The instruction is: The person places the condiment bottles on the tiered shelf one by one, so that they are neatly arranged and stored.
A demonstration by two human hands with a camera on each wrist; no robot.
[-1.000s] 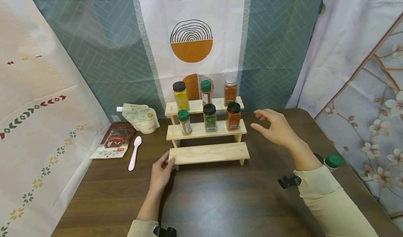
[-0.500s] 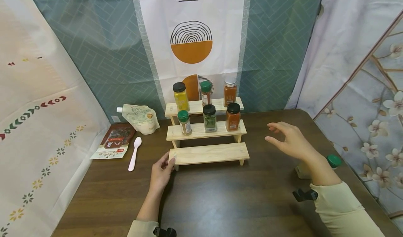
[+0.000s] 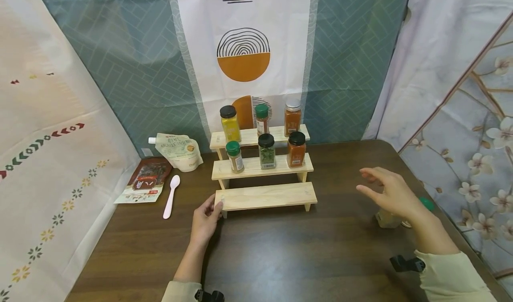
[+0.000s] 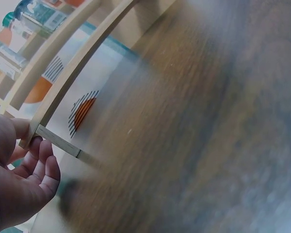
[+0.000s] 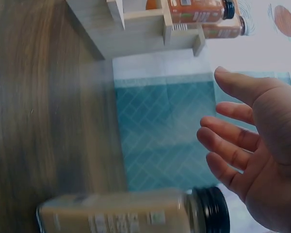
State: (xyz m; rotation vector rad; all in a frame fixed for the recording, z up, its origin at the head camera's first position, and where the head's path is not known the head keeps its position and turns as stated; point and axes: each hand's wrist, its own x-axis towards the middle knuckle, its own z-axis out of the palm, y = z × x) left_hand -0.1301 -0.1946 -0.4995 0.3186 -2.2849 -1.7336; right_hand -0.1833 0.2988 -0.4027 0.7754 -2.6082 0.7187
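Observation:
A three-tier wooden spice rack point(image 3: 264, 196) stands in the middle of the table. My left hand point(image 3: 205, 222) pinches the left end of its lowest step, thumb on top; the left wrist view shows the fingers curled at the board's end. My right hand point(image 3: 390, 193) hovers right of the rack with fingers loosely bent, holding nothing. Below it stands a tan spice jar point(image 3: 386, 219), partly covered by the hand; the right wrist view shows the black lid point(image 5: 211, 209). A green-lidded jar point(image 3: 427, 203) is mostly hidden behind my right forearm.
Three jars, including a yellow jar point(image 3: 230, 126), stand on the top step. Three more, including a green herb jar point(image 3: 267, 153), line the middle step. Left lie a pink spoon point(image 3: 171, 197), a dark red packet point(image 3: 146, 179) and a spouted pouch point(image 3: 179, 152).
My right hand has moved away from the rack, right and toward me, uncovering part of the tan jar. My left hand has stayed on the lowest step.

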